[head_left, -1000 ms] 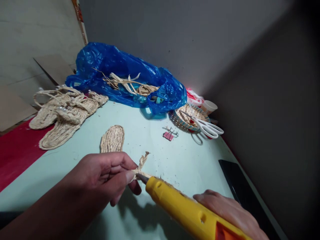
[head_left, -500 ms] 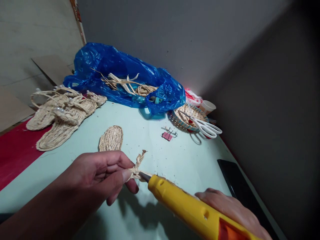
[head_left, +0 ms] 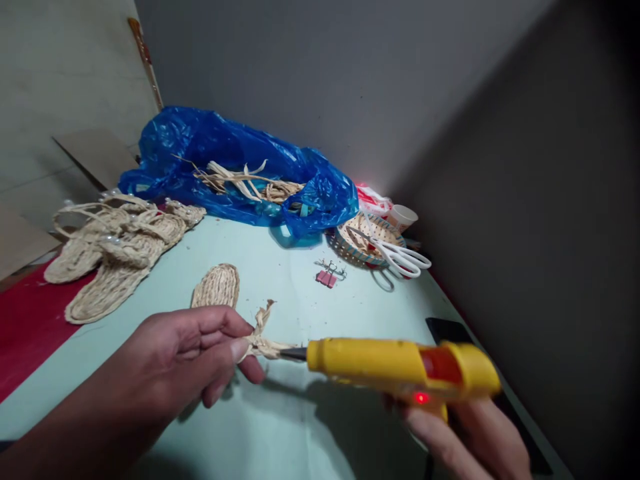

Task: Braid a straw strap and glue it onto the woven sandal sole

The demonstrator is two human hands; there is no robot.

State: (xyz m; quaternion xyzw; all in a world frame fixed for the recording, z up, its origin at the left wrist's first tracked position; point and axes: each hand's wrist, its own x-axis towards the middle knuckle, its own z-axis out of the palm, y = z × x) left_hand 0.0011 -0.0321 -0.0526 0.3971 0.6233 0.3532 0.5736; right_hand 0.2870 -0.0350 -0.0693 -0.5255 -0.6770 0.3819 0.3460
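Pinched between the thumb and fingers of my left hand [head_left: 200, 353] is a small piece of braided straw [head_left: 260, 343], with a short end sticking up and another end reaching right. My right hand [head_left: 465, 433] is closed round the handle of a yellow glue gun [head_left: 380, 360], which lies nearly level with a red light glowing on its side. Its dark metal tip points left and meets or nearly meets the right end of the braid. Just behind my left hand a woven straw sole [head_left: 217, 287] rests on the table, its near end hidden.
Several woven straw sandals [head_left: 120, 253] lie at the left. At the back, a blue plastic bag [head_left: 240, 147] holds straw strands [head_left: 245, 180]. White-handled scissors [head_left: 400, 257] rest on a woven basket [head_left: 360, 247] beside a paper cup [head_left: 401, 217]. A pink binder clip [head_left: 327, 277] lies mid-table.
The glue gun has swung from a slant to nearly level, and its tip has shifted right along the braid. My right hand now shows beneath it. The view has shifted slightly.
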